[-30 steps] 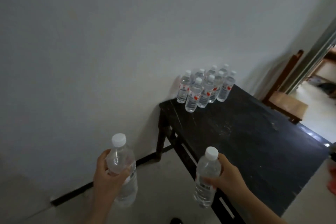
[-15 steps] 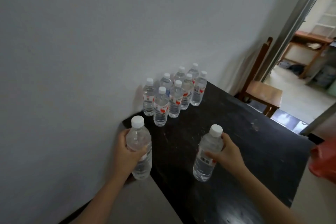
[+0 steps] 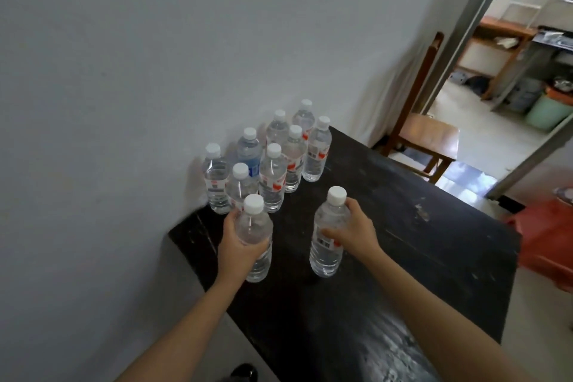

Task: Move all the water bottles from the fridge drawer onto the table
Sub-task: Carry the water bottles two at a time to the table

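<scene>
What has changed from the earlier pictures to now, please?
Both hands moved forward with their bottles: the left hand carried the left bottle and the right hand the right bottle from short of the table to above it, close to the eight bottles. Nothing was released. Both grips and the eight standing bottles stayed as they were.

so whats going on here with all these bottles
A person's left grip holds one bottle and the right grip holds a second bottle, both upright and low over the dark table. Eight more bottles stand clustered at the table's far corner by the wall. Whether the two held ones have touched down is unclear.
</scene>
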`<state>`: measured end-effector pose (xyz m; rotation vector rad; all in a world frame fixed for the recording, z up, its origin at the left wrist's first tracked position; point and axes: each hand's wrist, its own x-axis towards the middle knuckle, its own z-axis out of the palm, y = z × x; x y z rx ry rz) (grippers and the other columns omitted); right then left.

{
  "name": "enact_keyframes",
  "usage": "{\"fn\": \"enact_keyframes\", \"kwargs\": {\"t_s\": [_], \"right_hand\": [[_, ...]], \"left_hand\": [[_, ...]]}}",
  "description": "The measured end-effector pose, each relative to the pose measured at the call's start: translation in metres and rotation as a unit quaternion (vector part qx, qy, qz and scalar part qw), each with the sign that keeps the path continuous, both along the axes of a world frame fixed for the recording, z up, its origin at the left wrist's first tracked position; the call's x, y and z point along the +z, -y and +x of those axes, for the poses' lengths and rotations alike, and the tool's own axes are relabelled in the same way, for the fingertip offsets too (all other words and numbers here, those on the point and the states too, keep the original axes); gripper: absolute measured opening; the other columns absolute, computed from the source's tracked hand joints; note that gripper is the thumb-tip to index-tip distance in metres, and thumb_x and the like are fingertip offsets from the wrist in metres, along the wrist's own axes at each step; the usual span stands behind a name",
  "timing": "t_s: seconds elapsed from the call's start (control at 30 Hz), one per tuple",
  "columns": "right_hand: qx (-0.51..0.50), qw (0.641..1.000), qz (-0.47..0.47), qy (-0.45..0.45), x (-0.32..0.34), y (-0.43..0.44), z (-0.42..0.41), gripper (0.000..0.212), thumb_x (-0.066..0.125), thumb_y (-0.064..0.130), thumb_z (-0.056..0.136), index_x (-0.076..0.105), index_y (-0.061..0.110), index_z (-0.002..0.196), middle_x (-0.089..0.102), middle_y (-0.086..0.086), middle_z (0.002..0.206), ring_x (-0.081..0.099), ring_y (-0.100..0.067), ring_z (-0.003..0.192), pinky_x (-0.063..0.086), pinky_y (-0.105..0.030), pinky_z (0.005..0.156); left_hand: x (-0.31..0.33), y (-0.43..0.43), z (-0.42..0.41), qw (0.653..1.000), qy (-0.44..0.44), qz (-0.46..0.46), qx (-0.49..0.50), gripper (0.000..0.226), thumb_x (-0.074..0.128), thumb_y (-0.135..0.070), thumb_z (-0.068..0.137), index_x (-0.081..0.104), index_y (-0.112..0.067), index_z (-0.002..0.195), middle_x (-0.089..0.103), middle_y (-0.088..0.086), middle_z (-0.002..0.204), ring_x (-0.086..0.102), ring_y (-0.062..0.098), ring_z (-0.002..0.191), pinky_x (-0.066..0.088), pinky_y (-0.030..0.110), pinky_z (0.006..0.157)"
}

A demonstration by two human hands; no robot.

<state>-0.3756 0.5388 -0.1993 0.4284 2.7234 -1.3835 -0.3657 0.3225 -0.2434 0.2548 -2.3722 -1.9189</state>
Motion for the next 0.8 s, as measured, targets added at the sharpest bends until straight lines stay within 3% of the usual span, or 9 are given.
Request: {"fn": "enact_keyframes", "kwargs": {"t_s": [0.27, 0.37, 0.47, 0.67, 0.8], "right_hand": [[0.035, 0.998, 0.042, 0.02, -0.01, 0.014, -0.066, 0.067, 0.078, 0.021, 0.067, 0.038, 0.019, 0.121, 0.052, 0.005, 0.103, 0.055, -0.019, 0.099, 0.051, -0.042, 0.085], [0.051, 0.998, 0.033, 0.029, -0.015, 0.014, -0.082, 0.067, 0.079, 0.02, 0.067, 0.036, 0.02, 0.119, 0.049, 0.005, 0.106, 0.052, -0.017, 0.101, 0.051, -0.043, 0.087], [0.064, 0.997, 0.019, 0.026, -0.021, 0.013, -0.092, 0.068, 0.079, 0.019, 0.067, 0.035, 0.02, 0.119, 0.05, 0.005, 0.107, 0.052, -0.016, 0.102, 0.05, -0.043, 0.088], [0.097, 0.995, -0.005, -0.004, -0.033, 0.017, -0.108, 0.063, 0.08, 0.022, 0.066, 0.034, 0.03, 0.108, 0.052, 0.009, 0.104, 0.053, -0.011, 0.098, 0.048, -0.032, 0.083], [0.103, 0.994, -0.012, -0.024, -0.044, 0.014, -0.114, 0.068, 0.081, 0.029, 0.063, 0.035, 0.032, 0.112, 0.055, 0.006, 0.112, 0.055, -0.012, 0.101, 0.049, -0.033, 0.084]], "left_hand": [[-0.01, -0.02, -0.033, 0.999, 0.0, -0.007, -0.035, 0.078, 0.082, -0.008, 0.063, 0.044, -0.025, 0.13, 0.055, -0.009, 0.112, 0.053, 0.008, 0.104, 0.039, 0.017, 0.085], [-0.013, -0.027, -0.039, 0.999, -0.005, 0.003, -0.037, 0.073, 0.082, -0.007, 0.062, 0.042, -0.04, 0.114, 0.056, -0.015, 0.108, 0.054, 0.002, 0.098, 0.037, 0.002, 0.076], [-0.016, -0.031, -0.043, 0.999, -0.019, -0.006, -0.031, 0.074, 0.082, -0.005, 0.061, 0.041, -0.048, 0.103, 0.053, -0.026, 0.103, 0.051, -0.012, 0.095, 0.035, -0.003, 0.075], [-0.026, -0.038, -0.048, 1.0, -0.022, 0.004, 0.021, 0.077, 0.081, 0.001, 0.061, 0.041, -0.049, 0.104, 0.052, -0.027, 0.103, 0.049, -0.022, 0.097, 0.037, -0.001, 0.078], [-0.039, -0.036, -0.052, 1.0, -0.008, -0.009, 0.02, 0.079, 0.083, -0.008, 0.061, 0.04, -0.049, 0.112, 0.048, -0.029, 0.114, 0.048, -0.006, 0.109, 0.037, 0.013, 0.091]]}}
